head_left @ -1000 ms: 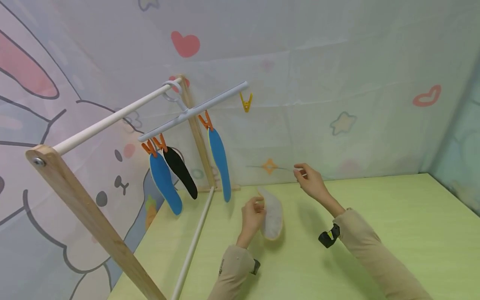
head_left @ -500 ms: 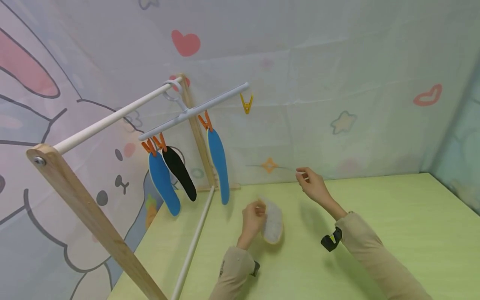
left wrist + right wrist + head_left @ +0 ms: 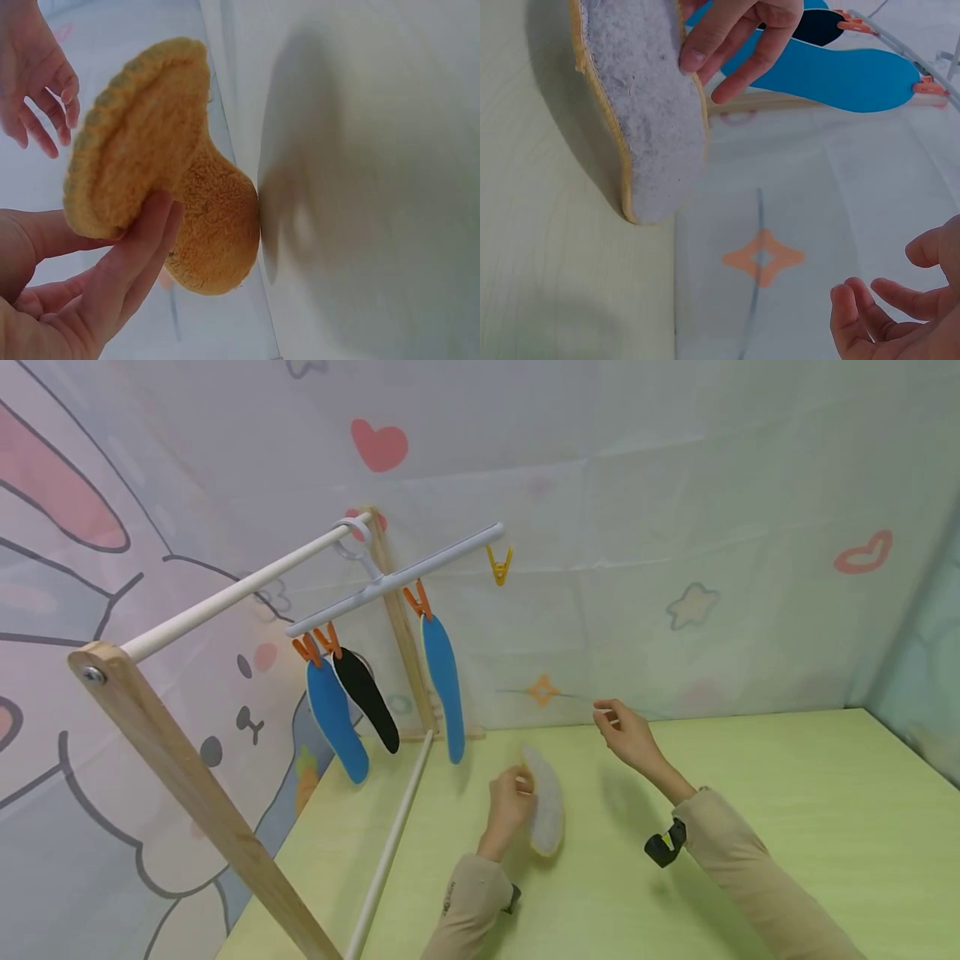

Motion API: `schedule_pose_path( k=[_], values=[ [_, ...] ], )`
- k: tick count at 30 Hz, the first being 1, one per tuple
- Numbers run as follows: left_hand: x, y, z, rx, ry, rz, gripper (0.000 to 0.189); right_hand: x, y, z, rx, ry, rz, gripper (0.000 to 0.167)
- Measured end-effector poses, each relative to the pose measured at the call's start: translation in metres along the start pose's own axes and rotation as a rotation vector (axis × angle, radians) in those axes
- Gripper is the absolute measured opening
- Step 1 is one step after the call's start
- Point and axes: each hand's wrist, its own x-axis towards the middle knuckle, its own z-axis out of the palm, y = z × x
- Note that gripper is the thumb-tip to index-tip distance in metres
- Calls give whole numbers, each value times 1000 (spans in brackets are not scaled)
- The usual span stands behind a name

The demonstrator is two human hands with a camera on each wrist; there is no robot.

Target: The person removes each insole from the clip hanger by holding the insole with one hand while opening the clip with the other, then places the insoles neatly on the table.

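My left hand (image 3: 512, 802) pinches a fuzzy insole (image 3: 547, 810) by its edge, between thumb and fingers. Held upright just over the table, the insole shows a grey face in the head and right wrist views. Its orange plush face, bending at the upper end, fills the middle of the left wrist view. Off to the right, my right hand (image 3: 628, 739) hovers with loosely curled fingers and nothing in them. A grey-white hanger (image 3: 442, 558) carries two blue insoles (image 3: 445, 685) and a black insole (image 3: 367, 697) on orange clips (image 3: 418, 600). At its far end hangs a bare yellow clip (image 3: 500, 568).
The hanger hooks over the white rod of a wooden rack (image 3: 187, 777) on the left. A lower white bar (image 3: 390, 843) runs along the pale green table (image 3: 750, 827). Behind stands a printed cloth backdrop (image 3: 637, 527).
My left hand has dropped slightly with the fuzzy insole, which has turned to look narrower. The right hand has drifted a little down and right. The head view has shifted slightly.
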Motion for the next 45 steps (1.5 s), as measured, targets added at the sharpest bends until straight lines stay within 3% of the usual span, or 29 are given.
schedule_pose_path(
  k=[7, 17, 22, 29, 36, 45],
  values=[
    [-5, 2, -3, 51, -2, -8, 26, -1, 0, 1, 5, -7, 2, 37],
    [-7, 3, -3, 142, -87, -89, 39, -2, 0, 2, -1, -5, 9, 37],
    [-8, 3, -1, 205, -69, -80, 38, -3, 3, 3, -4, -2, 3, 36],
    [-10, 5, 0, 211, -49, -100, 34, -4, 4, 6, 4, -7, -10, 35],
    [-9, 2, 3, 226, -6, -63, 34, 1, 10, 8, -5, -8, -14, 34],
    [-3, -1, 7, 280, 19, -117, 31, 5, 17, 11, -9, -25, -18, 34]
  ],
)
